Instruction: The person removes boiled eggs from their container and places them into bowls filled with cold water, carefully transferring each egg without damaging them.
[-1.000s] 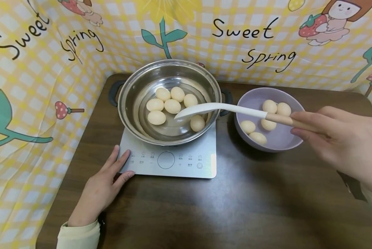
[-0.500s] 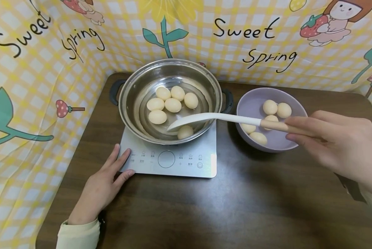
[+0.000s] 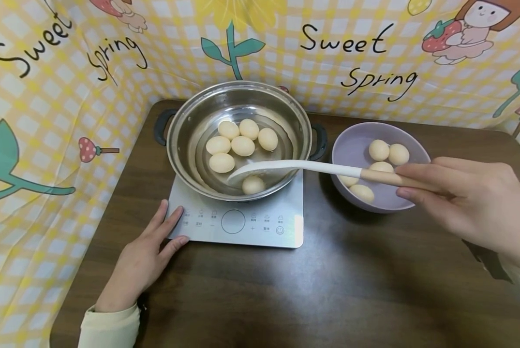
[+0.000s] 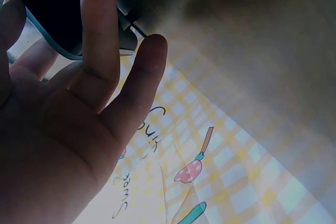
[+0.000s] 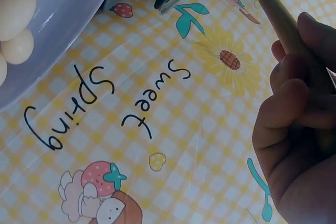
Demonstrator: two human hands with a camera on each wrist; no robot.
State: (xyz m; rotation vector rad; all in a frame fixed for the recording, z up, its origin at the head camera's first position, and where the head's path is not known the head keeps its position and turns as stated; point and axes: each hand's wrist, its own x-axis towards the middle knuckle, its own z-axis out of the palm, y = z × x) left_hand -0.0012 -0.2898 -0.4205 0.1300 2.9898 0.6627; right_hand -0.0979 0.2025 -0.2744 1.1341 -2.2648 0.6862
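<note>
My right hand (image 3: 464, 203) grips the wooden handle of a white cooking spoon (image 3: 320, 166). The spoon's head dips into a steel pot (image 3: 303, 111) holding water and several pale eggs (image 3: 243, 146). One single egg (image 3: 253, 185) sits at the pot's near side, right by the spoon's head, apart from the cluster. Straight fingers of my left hand (image 3: 138, 263) touch the left front corner of a white induction cooker (image 3: 290, 237) under the pot. In the right wrist view, curled fingers (image 5: 281, 108) wrap the handle; the spoon's head is out of that view.
To the right of the pot stands a purple bowl (image 3: 399, 200) with several eggs (image 3: 379, 150) inside, partly beneath the spoon's handle. Dark side handles (image 3: 319, 141) stick out from the pot. A patterned cloth (image 3: 373, 106) rises behind the brown table (image 3: 264, 295).
The spoon has shifted left and towards the near side of the pot. The single egg has moved left along the near wall with it. My left hand stays in place.
</note>
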